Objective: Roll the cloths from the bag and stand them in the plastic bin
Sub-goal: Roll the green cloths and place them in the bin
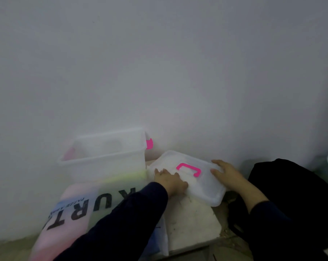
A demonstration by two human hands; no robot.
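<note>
Both hands, left hand [169, 180] and right hand [226, 173], clasp the hazy lid [202, 187]; bin [103, 161] contents blurred.

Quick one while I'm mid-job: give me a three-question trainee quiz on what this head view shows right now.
1. True or false: the lid is on the plastic bin.
2. Which hands touch the lid? A) left hand only B) right hand only C) both
3. Fill in: the lid's handle is ____ in colour.

Key: 1 false, it lies tilted to the right of the open bin; 2 C; 3 pink.
</note>
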